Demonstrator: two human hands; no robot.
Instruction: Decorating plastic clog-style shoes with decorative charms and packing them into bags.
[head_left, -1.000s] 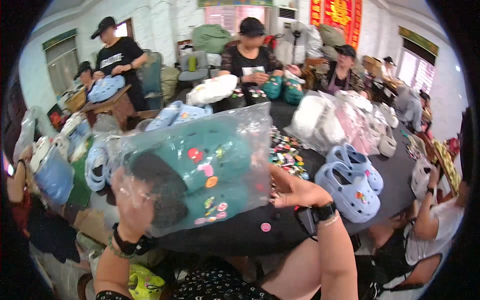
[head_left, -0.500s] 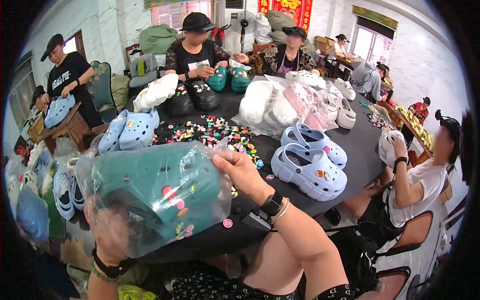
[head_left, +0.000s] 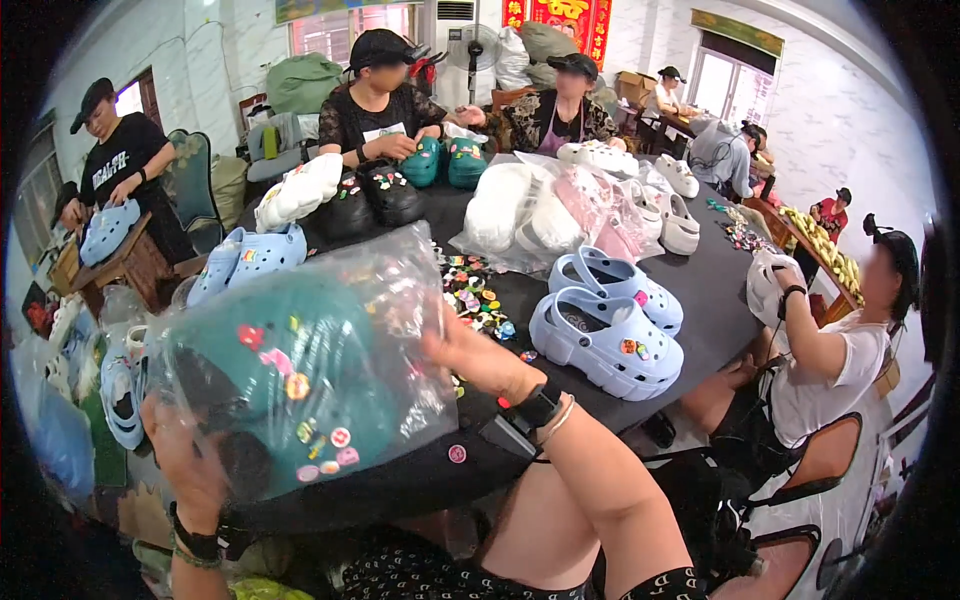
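A clear plastic bag is stretched between my hands above the near edge of the table. Inside it sit green clogs dotted with colourful charms. My left hand grips the bag and the clogs at the lower left, fingers partly hidden behind the plastic. At the bag's right side, my right hand is closed on the loose plastic, its fingers smeared by motion. Just beyond the bag stand light blue clogs, and to the right of my right hand another light blue pair with charms.
Loose charms are heaped mid-table on the black tabletop. Bagged white and pink clogs and black clogs stand farther back. Co-workers sit across and at the right, handling clogs. Bagged footwear piles up at the left.
The bag has tilted, and the clogs in it sit lower and farther left, with loose plastic at the upper right. My right hand has moved slightly down. The whole view has shifted a little.
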